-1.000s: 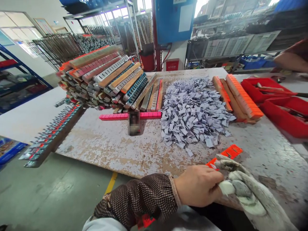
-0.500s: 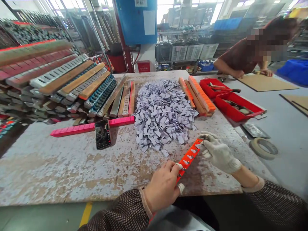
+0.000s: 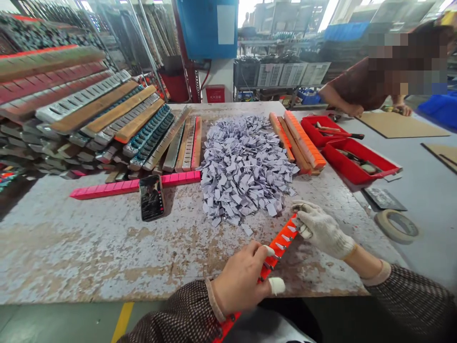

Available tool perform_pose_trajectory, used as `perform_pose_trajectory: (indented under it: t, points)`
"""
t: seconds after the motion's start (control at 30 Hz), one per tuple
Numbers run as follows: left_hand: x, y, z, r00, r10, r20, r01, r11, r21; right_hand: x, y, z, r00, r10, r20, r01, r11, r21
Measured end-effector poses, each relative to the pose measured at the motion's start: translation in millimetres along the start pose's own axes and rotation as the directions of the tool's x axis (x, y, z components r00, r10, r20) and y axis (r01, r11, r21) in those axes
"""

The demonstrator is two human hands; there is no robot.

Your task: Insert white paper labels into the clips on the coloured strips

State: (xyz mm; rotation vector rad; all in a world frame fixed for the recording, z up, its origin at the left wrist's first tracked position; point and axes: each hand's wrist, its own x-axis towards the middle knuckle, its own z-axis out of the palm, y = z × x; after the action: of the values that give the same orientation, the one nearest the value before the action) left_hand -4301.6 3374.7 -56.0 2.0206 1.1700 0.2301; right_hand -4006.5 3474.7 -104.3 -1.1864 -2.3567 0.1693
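My left hand is wrapped round a narrow orange-red strip, which slants from below my left wrist up to the right. White coverings sit on the tips of its thumb and index finger. Small pointed metal pieces stick out of the strip in a row. At the strip's far end my right hand, in a white knit glove, has thumb and fingers pinched together against it. What lies inside that pinch is hidden. Just beyond is a large heap of small whitish paper-like pieces.
A phone leans on a pink bar at the left. Slotted bars are stacked behind it. Orange bars, red trays and a tape roll lie right. Another person leans over a board.
The strip has slid slightly down towards me, and more of its lower end shows under my left wrist. My right hand stays at the far end. The view has shifted a little.
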Motion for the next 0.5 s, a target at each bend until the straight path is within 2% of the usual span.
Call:
perform_pose_trajectory:
  t: [0.1,0.17,0.23,0.27,0.37,0.4,0.43,0.5]
  points:
    - [7,-12,-9.1,0.996,-0.04,-0.083,0.042,0.999,0.031,-2,-8,3,0.985,0.163,-0.049,-0.152,0.971,0.184]
    - [15,-23,-15.8,0.979,-0.06,-0.195,0.091,0.984,0.156,0,-15,2,0.965,0.258,-0.053,-0.23,0.922,0.311]
    - [25,-34,-22.2,0.97,0.005,-0.244,0.079,0.94,0.332,1,-22,-2,0.935,0.353,-0.021,-0.306,0.837,0.454]
    - [30,-38,-25.0,0.974,0.051,-0.221,0.045,0.912,0.409,0,-24,-5,0.909,0.416,0.023,-0.36,0.755,0.547]
    - [44,-43,-31.0,0.986,0.146,-0.086,-0.08,0.85,0.521,-7,-28,-13,0.778,0.595,0.203,-0.492,0.375,0.786]
    - [48,-43,-32.2,0.987,0.155,-0.052,-0.103,0.837,0.538,-11,-28,-14,0.751,0.626,0.212,-0.492,0.315,0.812]
    - [51,-42,-33.2,0.987,0.158,-0.026,-0.117,0.826,0.552,-16,-27,-15,0.748,0.64,0.176,-0.474,0.329,0.817]
    - [56,-39,-34.5,0.986,0.166,0.002,-0.137,0.806,0.576,-26,-22,-15,0.795,0.605,0.05,-0.409,0.473,0.78]
